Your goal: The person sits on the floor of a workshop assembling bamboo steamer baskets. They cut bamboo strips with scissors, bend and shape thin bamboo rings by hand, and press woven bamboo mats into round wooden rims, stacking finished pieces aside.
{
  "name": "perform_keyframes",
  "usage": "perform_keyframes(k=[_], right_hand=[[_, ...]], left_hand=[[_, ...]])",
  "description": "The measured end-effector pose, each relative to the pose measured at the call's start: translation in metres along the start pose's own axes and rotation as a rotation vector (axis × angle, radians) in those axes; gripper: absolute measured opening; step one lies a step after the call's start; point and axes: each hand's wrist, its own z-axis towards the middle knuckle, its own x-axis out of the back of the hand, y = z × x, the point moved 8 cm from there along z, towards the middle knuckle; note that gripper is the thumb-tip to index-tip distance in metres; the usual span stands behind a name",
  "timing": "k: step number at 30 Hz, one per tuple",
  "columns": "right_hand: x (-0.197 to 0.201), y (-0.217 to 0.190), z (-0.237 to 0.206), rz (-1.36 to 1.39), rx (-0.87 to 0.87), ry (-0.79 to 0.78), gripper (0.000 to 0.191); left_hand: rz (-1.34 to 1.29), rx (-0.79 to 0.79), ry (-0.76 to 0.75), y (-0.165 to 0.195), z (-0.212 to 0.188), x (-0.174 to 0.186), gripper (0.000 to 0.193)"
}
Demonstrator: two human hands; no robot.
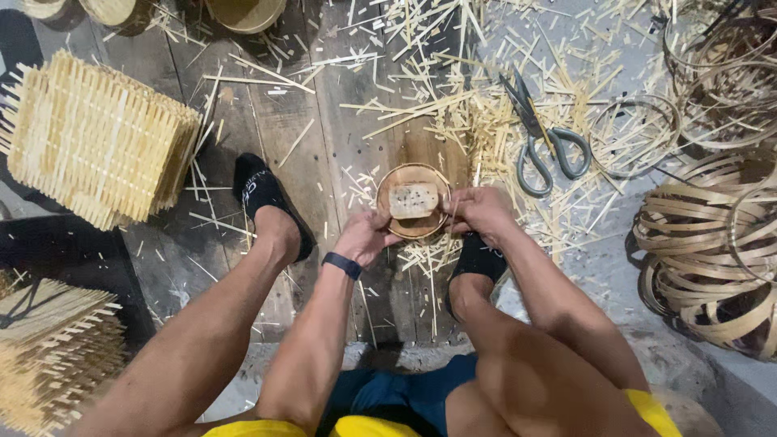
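A small round bamboo ring frame (384, 193) with a pale rectangular block (413, 201) lying in it sits low over the plank floor between my feet. My left hand (366, 235) grips its near left rim; a dark band is on that wrist. My right hand (477, 210) holds the right rim, fingers curled over the edge. Grey-handled scissors (541, 137) lie on the floor just beyond my right hand, among bamboo offcuts.
Stacks of woven bamboo slat mats stand at the left (93, 137) and lower left (53, 348). Coiled bamboo strip hoops (712, 251) pile up at the right, with a single loose hoop (635, 133) by the scissors. Thin bamboo slivers (437, 89) litter the floor ahead.
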Motion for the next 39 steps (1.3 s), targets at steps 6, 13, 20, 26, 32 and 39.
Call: perform_keyframes(k=[6,13,20,26,32,39], right_hand=[[0.002,0.015,0.011,-0.063,0.033,0.126,0.018],[-0.003,-0.012,-0.008,-0.144,0.164,0.093,0.024],[-0.016,-0.060,-0.051,-0.447,0.307,0.034,0.066],[-0.035,-0.062,-0.037,-0.427,0.386,0.061,0.075],[-0.015,-0.067,-0.048,-0.163,0.434,-0.122,0.074],[0.004,-0.093,-0.077,0.412,0.523,-0.299,0.073]], left_hand=[[-0.014,-0.057,0.137,-0.013,0.004,0.008,0.032],[0.062,-0.063,0.267,0.000,-0.005,0.009,0.026],[0.831,-0.465,0.237,0.066,-0.036,-0.059,0.036],[1.029,-0.840,0.292,0.071,-0.029,-0.099,0.053],[1.007,-0.441,0.495,0.108,0.020,-0.031,0.059],[0.665,-0.432,0.623,0.273,0.031,-0.064,0.085]])
